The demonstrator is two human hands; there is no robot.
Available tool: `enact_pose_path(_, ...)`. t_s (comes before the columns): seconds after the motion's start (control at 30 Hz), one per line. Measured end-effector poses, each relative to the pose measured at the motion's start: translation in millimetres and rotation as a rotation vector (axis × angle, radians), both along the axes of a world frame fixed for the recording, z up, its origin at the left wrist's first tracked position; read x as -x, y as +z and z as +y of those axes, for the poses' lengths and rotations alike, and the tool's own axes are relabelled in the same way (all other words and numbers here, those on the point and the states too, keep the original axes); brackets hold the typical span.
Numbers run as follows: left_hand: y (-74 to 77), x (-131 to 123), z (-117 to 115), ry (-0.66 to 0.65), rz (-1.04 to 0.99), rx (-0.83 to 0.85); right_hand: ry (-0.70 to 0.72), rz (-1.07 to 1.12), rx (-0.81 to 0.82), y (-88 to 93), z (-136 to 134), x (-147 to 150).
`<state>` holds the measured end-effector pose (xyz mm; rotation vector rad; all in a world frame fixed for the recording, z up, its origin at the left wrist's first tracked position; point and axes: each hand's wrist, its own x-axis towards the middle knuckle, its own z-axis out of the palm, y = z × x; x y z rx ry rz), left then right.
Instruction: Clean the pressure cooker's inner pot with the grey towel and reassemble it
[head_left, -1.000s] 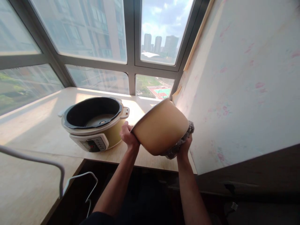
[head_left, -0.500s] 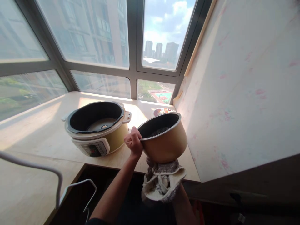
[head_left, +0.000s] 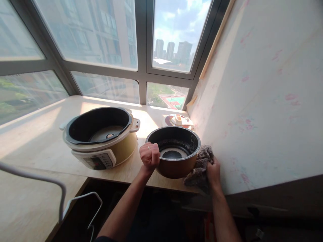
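My left hand [head_left: 149, 155] grips the near-left rim of a round inner pot [head_left: 176, 168], gold-brown outside and dark inside, with its mouth facing up. Pale marks show on the pot's inner wall. On the pot's right side my right hand [head_left: 214, 169] is closed on a grey-brown cloth [head_left: 202, 168], which lies against the outer wall. To the left stands a rice cooker body [head_left: 123, 148] with a white rim and a control panel on its front; its dark cavity is open at the top. Whether the pot's base touches the ledge I cannot tell.
A round cooker lid [head_left: 178, 120] lies behind the pot near the window. Both pot and cooker are over a pale ledge [head_left: 50, 141] with a front edge. A wallpapered wall [head_left: 252, 101] closes off the right. Bent white metal tubing [head_left: 47, 178] stands at lower left.
The pot has come down and tilted more level, showing its inside bottom. My right hand and the cloth have moved from beneath the pot to its right side. My left hand keeps the rim.
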<state>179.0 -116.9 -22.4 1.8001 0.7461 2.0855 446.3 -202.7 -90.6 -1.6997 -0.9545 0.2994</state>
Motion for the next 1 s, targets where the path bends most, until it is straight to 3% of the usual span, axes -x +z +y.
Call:
enact_pose_path(0.2, -6.9, 3, 3, -0.019, 0.134, -0.042, 0.117, -0.488, 0.241, -6.8, 31, -6)
enact_pose_path(0.33, -13.2, 4, 8, -0.002, 0.166, -0.104, 0.097, -0.631, 0.392, -14.4, 39, -2)
enact_pose_path(0.5, -17.5, 2, 15, 0.036, 0.193, -0.238, 0.102, -0.723, 0.404, -19.9, 37, 5)
enact_pose_path(0.67, -20.5, -2, 25, 0.041, 0.198, -0.308, 0.114, -0.517, 0.152, -38.4, 19, -3)
enact_pose_path(0.8, -23.4, -8, 33, 0.043, 0.207, -0.319, -0.057, -0.225, -0.091, -61.1, -5, -19)
enact_pose_path(0.9, -24.3, -12, 36, 0.033, 0.229, -0.334, -0.144, -0.044, -0.193, -72.6, -18, -28)
enact_pose_path(1.0, -24.4, -17, 35, 0.030, 0.267, -0.348, -0.101, 0.038, -0.230, -74.0, -23, -29)
